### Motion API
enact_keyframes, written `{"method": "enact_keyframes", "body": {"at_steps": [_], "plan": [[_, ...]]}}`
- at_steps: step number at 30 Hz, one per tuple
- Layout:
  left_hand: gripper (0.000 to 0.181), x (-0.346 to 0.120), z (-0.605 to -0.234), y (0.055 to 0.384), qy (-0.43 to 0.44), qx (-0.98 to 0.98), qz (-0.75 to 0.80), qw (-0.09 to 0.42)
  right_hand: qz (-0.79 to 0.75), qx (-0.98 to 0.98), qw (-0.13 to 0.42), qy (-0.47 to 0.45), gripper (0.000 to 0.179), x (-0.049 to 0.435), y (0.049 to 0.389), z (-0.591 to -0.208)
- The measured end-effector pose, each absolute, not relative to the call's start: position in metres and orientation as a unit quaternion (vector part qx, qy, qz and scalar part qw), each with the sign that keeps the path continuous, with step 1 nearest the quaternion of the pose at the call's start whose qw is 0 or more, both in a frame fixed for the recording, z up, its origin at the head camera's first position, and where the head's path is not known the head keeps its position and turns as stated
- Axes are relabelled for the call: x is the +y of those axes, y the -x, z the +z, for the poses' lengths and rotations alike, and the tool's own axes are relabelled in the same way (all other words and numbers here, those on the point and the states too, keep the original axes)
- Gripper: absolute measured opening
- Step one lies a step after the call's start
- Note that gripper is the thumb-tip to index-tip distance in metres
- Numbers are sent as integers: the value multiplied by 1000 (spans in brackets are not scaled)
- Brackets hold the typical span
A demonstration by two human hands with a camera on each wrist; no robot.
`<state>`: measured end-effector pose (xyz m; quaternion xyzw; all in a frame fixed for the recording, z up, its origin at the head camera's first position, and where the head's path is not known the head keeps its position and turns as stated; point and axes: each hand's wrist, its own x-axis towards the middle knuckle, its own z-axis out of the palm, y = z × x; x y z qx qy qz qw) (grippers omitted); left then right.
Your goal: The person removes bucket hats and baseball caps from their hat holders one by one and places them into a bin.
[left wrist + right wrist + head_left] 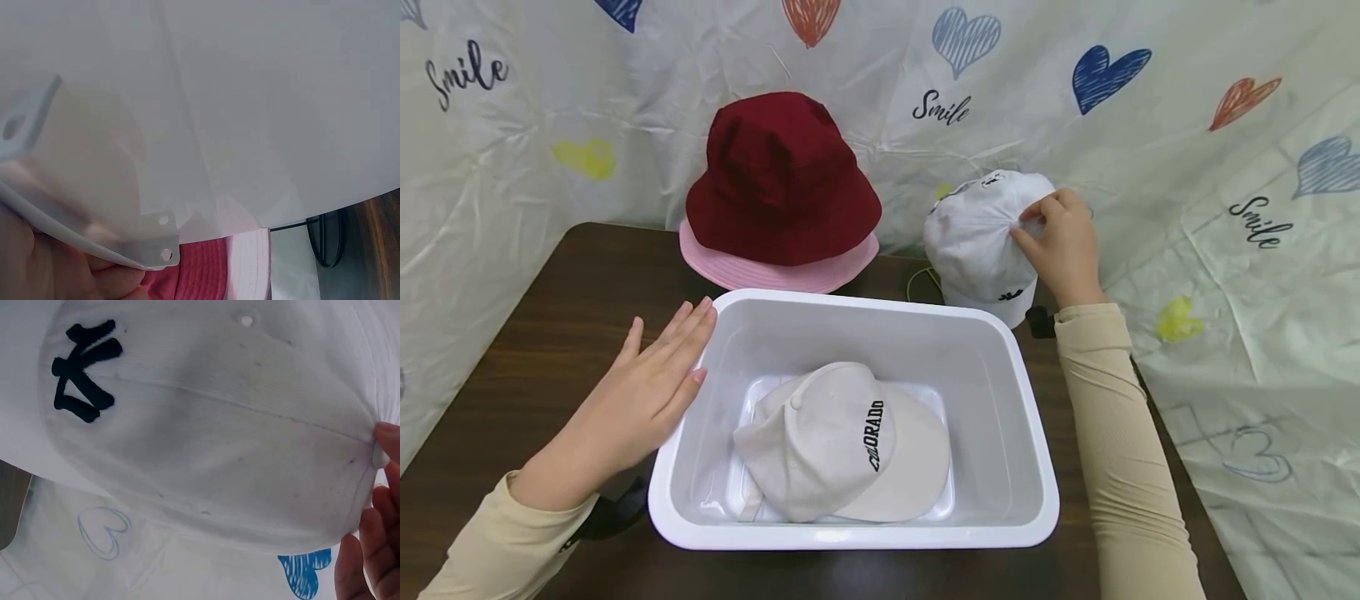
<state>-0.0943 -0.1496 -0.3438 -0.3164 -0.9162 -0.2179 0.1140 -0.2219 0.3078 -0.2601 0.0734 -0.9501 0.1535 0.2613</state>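
My right hand point(1066, 248) pinches a white cap point(973, 242) at the top of its crown, beyond the basin's back right corner. The right wrist view shows dark stitched lettering on the cap's front, with thumb and fingertips at the crown's top button. With fingers straight, my left hand point(643, 396) rests along the left rim of a white plastic basin point(850, 537). From below, the left wrist view shows the basin's outer wall point(262, 112) and the fingers point(65, 272) by its edge. Inside the basin lies an off-white cap point(827, 446) lettered in black, its brim to the right.
Behind the basin, a dark red bucket hat point(778, 179) sits on top of a pink one point(782, 272). The dark wooden table point(527, 367) ends against a white cloth backdrop point(865, 75) printed with hearts and "Smile". A thin cord point(917, 279) lies beside the white cap.
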Motion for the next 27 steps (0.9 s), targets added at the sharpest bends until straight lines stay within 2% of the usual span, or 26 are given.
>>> {"method": "enact_keyframes", "body": {"at_steps": [11, 20, 27], "plan": [[58, -149, -345, 94, 317, -915, -218, 119, 137, -948, 271, -92, 15, 313, 222, -255], [59, -149, -347, 94, 318, -914, -218, 124, 113, -940, 304, -110, 14, 314, 219, -247], [59, -150, -347, 94, 319, -913, -219, 126, 122, -945, 284, -109, 20, 316, 221, -243]]}}
